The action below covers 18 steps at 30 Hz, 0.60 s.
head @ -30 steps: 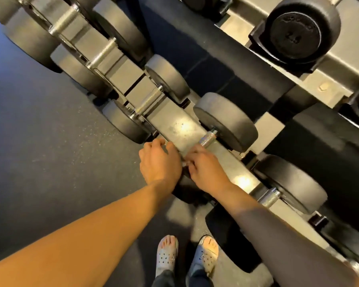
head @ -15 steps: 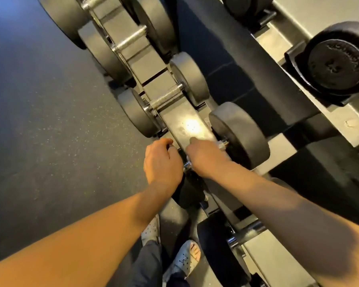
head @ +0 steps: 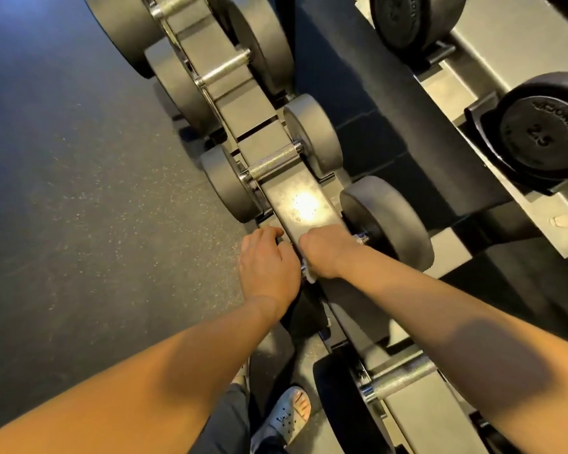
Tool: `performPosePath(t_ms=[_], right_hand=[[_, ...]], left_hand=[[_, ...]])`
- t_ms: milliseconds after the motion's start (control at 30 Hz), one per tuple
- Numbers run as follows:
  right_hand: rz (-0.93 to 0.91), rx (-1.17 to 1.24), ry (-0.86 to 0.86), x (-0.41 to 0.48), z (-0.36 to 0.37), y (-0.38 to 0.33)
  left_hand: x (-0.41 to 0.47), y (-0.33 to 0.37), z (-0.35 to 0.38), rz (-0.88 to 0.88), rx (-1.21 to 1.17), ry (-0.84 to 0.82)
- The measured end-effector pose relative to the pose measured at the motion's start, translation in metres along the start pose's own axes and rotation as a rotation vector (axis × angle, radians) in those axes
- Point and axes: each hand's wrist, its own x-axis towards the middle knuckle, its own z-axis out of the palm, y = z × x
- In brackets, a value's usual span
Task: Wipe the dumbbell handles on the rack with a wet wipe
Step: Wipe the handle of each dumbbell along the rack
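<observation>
Mid-wipe at the rack's (head: 304, 208) lower tier, our right hand (head: 325, 250) clamps the wipe (head: 310, 275) round a dumbbell (head: 387, 221) handle (head: 361, 239), our left hand (head: 269, 267) gripping its near end; next, we judge, comes a twist along it, then a reach to the neighbouring handle (head: 273, 160).

The person's forearms are bare from the lower corners of the frame up to the left hand (head: 266, 267) and right hand (head: 325, 250) at the centre. At the bottom centre are a dark grey trouser leg (head: 223, 421) and a pale grey perforated clog-style sandal (head: 287, 419), open at the toes.
</observation>
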Motion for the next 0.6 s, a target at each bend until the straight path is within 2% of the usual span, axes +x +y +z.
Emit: performPosePath(t_ms=[67,133,233,300,367,500,600], right_hand=[[-0.077,0.113,0.041,-0.008,0.003,-0.006],[-0.164,0.122,0.155,-0.017,0.014,-0.003],[-0.243,0.114,0.495,-0.027,0.054,0.004],[-0.205,0.208,0.755,-0.031,0.088,0.000],[-0.115,0.321,0.920,-0.034,0.109,-0.012],[0.172,0.773,0.992,-0.035,0.129,-0.034],[0.494,1.277,0.801,-0.030,0.136,-0.042]], left_hand=[[0.002,-0.001,0.001,-0.002,0.011,0.000],[0.003,-0.002,0.002,-0.002,0.016,0.001],[0.002,0.000,0.002,-0.006,0.035,0.008],[0.001,0.001,0.000,-0.017,0.018,0.002],[0.001,0.001,0.000,-0.042,-0.011,-0.004],[0.002,0.003,0.002,-0.039,0.024,0.005],[0.001,0.004,0.003,-0.010,0.050,-0.005]])
